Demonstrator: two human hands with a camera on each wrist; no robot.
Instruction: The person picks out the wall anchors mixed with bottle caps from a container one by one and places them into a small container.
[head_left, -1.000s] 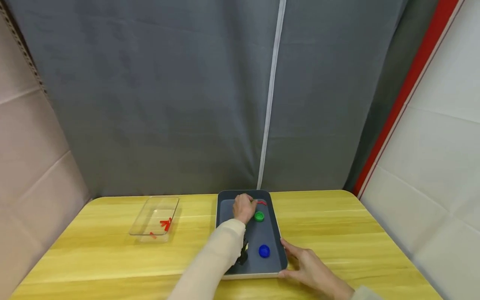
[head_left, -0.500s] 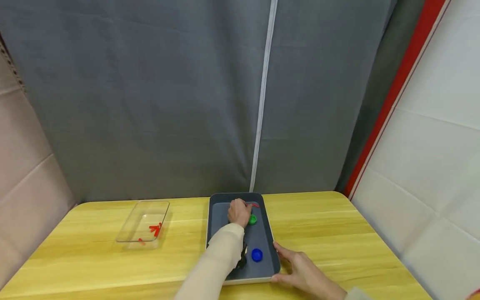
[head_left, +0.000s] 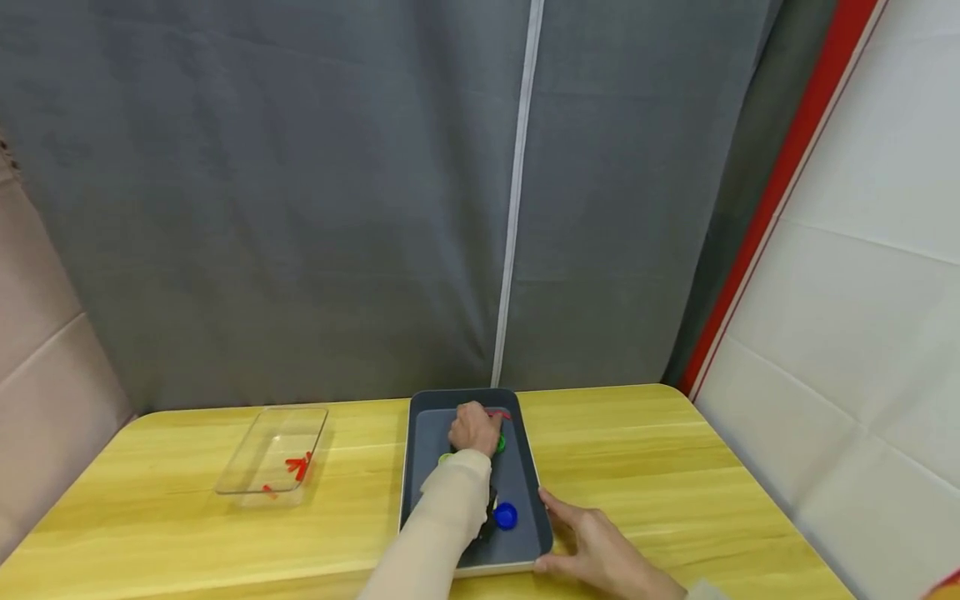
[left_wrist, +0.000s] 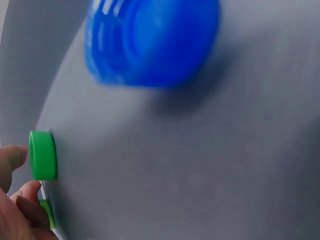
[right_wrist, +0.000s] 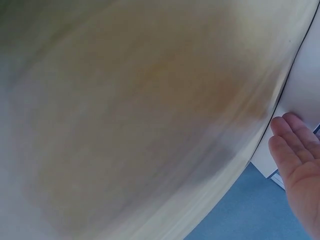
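A dark grey tray (head_left: 517,546) with a pale outer side lies on the table. My left hand (head_left: 474,429) reaches into its far half, fingers bent downward beside a thin red piece (head_left: 501,414) and a green bottle cap (head_left: 501,443). In the left wrist view the thumb and fingertips are near the green cap (left_wrist: 44,156); whether they grip anything is unclear. A blue bottle cap (head_left: 506,516) lies in the tray's near half. A yellow-green cap (head_left: 446,457) shows partly left of my wrist. My right hand (head_left: 600,546) rests at the tray's near right corner, thumb and fingers spread.
A clear plastic box (head_left: 247,454) with several small red pieces (head_left: 297,467) stands on the left of the wooden table (head_left: 637,467). Behind the table hangs a grey curtain (head_left: 300,208). White panels (head_left: 885,350) flank the right side.
The head view has turned, so everything sits further left and slightly lower. My left forearm has shifted slightly right over the tray, uncovering the yellow-green cap. The right hand stays at the tray's corner.
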